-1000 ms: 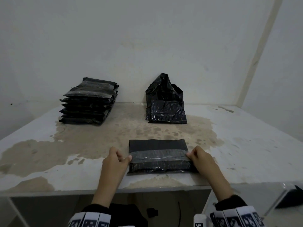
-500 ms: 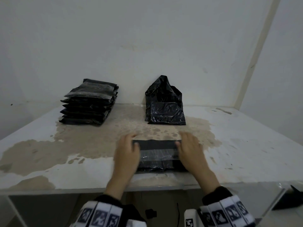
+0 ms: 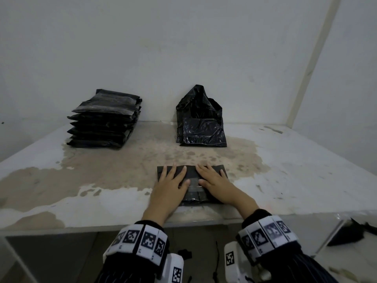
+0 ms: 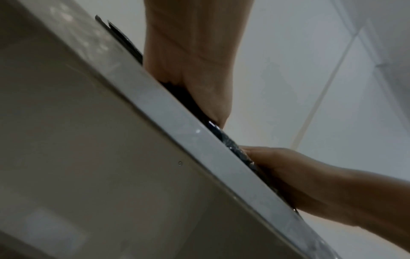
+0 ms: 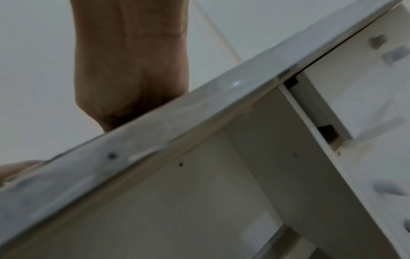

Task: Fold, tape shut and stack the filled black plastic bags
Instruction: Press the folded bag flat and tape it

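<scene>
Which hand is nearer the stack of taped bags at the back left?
Left. The left hand presses the bag's left half, on the stack's side; the right hand presses its right half, farther away.

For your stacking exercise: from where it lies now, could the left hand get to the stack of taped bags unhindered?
Probably yes. The left hand lies flat on the folded bag, and only bare tabletop lies before the stack.

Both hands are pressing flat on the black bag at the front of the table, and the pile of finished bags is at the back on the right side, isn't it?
Not quite. The left hand and right hand do press flat on the black bag at the front of the table, but the pile of finished bags sits at the back on the left side. The head view shows this.
</scene>
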